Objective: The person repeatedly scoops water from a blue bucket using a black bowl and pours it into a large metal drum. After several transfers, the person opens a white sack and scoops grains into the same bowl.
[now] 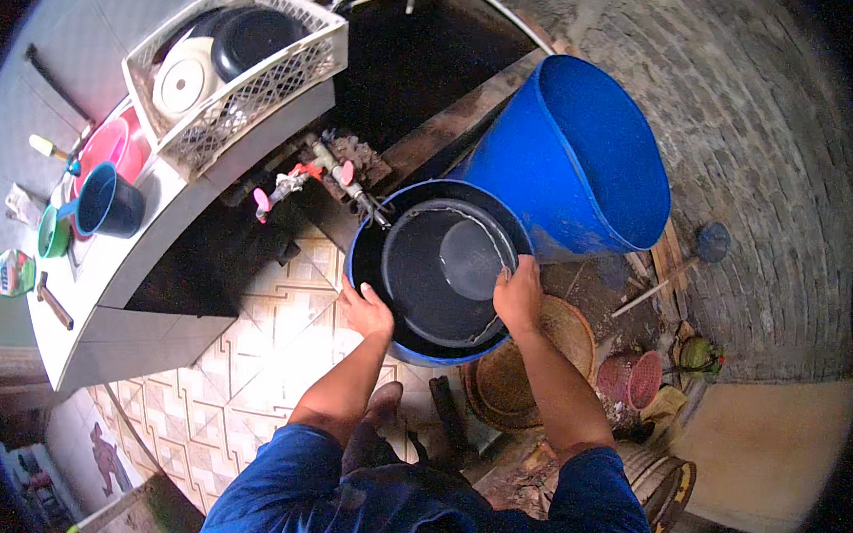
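Observation:
A round black basin [415, 266] lies in the mouth of a blue plastic drum [365, 263] before me. My right hand [518, 294] grips the basin's right rim, thumb on top. On the left, my left hand [365, 308] rests at the drum's rim with its fingers spread, partly hidden behind the edge. A pipe with taps [346, 174] ends at the drum's upper left rim. Behind to the right stands a larger blue drum [506, 169] with a bent, oval mouth.
A white plastic crate [261, 95] with bowls stands on the tiled counter [142, 242], near a dark blue dipper [112, 203] and pink basins [108, 141]. Woven trays [569, 334] and a pink basket [621, 377] lie at the right. A brick wall [761, 177] rises behind.

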Available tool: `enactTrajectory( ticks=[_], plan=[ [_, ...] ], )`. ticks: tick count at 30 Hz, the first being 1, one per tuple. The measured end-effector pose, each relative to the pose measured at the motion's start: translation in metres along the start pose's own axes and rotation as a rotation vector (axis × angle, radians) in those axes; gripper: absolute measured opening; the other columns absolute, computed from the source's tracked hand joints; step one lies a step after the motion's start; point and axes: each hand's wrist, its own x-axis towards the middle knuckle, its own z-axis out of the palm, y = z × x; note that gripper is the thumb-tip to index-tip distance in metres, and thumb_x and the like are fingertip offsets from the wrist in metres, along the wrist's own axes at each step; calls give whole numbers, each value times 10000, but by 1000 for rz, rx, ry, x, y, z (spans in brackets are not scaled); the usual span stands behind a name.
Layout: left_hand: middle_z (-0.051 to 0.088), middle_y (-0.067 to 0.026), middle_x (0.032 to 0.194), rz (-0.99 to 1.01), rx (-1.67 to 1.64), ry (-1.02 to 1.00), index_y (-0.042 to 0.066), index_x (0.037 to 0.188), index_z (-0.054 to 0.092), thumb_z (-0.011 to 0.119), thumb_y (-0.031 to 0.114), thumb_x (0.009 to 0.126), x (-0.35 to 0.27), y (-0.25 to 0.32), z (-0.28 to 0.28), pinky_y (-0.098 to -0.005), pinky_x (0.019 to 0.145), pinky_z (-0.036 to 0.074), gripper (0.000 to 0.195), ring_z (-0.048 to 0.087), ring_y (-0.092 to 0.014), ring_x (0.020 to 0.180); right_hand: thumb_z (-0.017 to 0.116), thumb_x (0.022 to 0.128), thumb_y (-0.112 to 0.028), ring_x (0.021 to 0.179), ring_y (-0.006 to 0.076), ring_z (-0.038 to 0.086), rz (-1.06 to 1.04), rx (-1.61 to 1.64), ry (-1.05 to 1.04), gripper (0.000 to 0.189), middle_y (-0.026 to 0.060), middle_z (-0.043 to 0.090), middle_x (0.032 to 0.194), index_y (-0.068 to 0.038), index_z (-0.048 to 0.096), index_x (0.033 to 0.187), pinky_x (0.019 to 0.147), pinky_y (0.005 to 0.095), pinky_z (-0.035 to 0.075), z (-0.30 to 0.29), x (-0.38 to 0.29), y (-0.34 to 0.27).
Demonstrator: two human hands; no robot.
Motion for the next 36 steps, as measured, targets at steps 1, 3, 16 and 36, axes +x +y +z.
enactTrajectory(
  ticks=[1,3,16,36],
  plan=[
    [396,-246,1372,66,-66,30,107,1441,328,451,277,968,-1,1,1,-477,1039,338,517,414,-405,1246,623,829,-109,1033,434,537,-15,-23,-9,382,249,540,1097,30,462,1147,876,489,440,13,1,5],
    [378,-264,1388,82,-33,32,71,1442,314,464,230,962,0,2,3,-468,1059,318,528,391,-416,1267,625,820,-83,1026,435,529,-2,-42,-46,341,248,526,1068,19,461,1100,876,493,440,42,3,15],
    [307,-288,1433,133,-115,0,-56,1437,243,429,132,955,3,12,6,-445,1130,233,550,301,-419,1338,414,922,-87,1017,376,538,100,-292,-191,122,184,502,1042,-33,472,1015,800,443,524,170,7,63],
    [310,-298,1433,161,-97,20,-55,1442,225,420,125,959,3,13,9,-447,1127,233,551,307,-428,1334,610,717,-21,734,181,552,753,1007,-385,256,35,569,854,-80,543,957,639,358,463,205,-18,85]
  ],
)
